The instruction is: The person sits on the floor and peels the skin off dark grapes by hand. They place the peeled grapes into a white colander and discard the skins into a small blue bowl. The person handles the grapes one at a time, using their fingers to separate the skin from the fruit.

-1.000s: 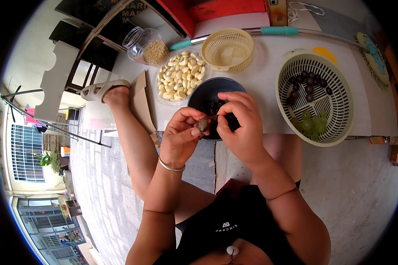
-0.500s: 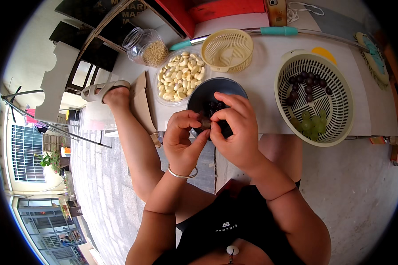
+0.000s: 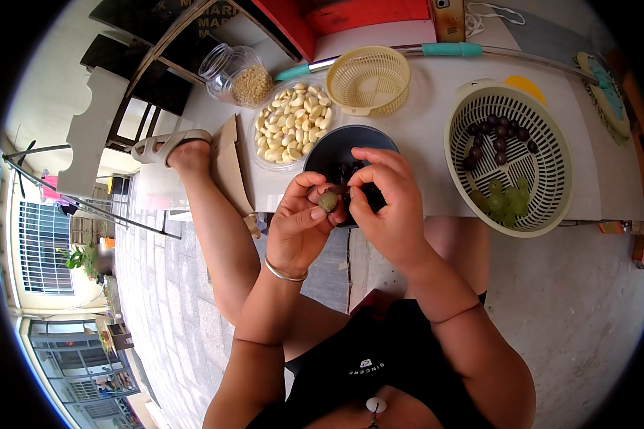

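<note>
Between the thumb and fingers of my left hand (image 3: 300, 222) is a grape (image 3: 328, 201), its greenish flesh bare on the side that shows. My right hand (image 3: 386, 204) is close beside it, thumb and forefinger pinched; a bit of dark skin seems to be at their tips, too small to be sure. Both hands are over the near part of a dark grey bowl (image 3: 325, 146), which has dark pieces in it, partly hidden by my fingers. To the right, a beige colander (image 3: 562, 154) contains dark purple grapes (image 3: 499, 132) and a cluster of green grapes (image 3: 506, 204).
Left of the bowl, a clear round container holds pale peeled cloves or bulbs (image 3: 293, 121). Behind stand a tipped glass jar (image 3: 236, 75) of grains and a yellowish basket (image 3: 368, 79). A pole (image 3: 451, 50) lies across the table's back. Flattened cardboard (image 3: 229, 161) leans near my leg.
My left hand has turned and shifted slightly left, bringing the grape's greenish flesh into sight where it looked dark brown before. The right hand has drawn a little apart from it.
</note>
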`<state>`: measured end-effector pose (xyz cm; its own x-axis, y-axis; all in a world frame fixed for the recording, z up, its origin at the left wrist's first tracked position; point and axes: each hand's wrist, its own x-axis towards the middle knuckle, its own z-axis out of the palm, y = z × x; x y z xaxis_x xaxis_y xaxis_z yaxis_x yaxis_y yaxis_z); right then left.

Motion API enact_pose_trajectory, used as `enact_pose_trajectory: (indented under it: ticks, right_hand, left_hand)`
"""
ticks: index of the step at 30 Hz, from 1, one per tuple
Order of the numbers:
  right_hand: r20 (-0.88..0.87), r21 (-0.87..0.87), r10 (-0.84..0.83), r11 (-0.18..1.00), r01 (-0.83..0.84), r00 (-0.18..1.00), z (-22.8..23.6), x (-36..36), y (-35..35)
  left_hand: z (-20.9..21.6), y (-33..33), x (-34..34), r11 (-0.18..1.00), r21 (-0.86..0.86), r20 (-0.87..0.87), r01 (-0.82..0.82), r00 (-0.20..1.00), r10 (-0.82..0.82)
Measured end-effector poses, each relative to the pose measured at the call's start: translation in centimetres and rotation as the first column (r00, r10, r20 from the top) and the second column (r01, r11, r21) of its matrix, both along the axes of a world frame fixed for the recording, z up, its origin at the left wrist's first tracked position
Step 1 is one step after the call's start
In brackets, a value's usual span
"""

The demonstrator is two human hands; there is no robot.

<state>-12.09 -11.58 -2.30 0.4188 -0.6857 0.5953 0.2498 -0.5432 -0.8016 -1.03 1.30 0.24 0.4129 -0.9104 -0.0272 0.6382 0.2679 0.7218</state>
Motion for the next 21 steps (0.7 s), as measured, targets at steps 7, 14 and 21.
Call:
enact_pose_trajectory:
  ticks: [7, 14, 21]
  right_hand:
    - [0.007, -0.025, 0.083, 0.996, -0.082, 0.997, 0.5, -0.4, 0.8]
    - [-0.017, -0.022, 0.010, 1.000, -0.010, 1.000, 0.1, 0.0, 1.3]
    - [0.043, -0.030, 0.079, 0.997, -0.078, 0.996, 0.2, 0.0, 0.9]
  left_hand:
    - [0.0, 0.2, -1.0, 0.934, 0.011, 0.470, -0.358, 0.826, 0.311]
    - [-0.6, 0.3, -1.6, 0.904, -0.152, 0.815, -0.401, 0.467, 0.344]
    - [0.5, 0.3, -2.1, 0.943, 0.000, 0.555, -0.333, 0.784, 0.277]
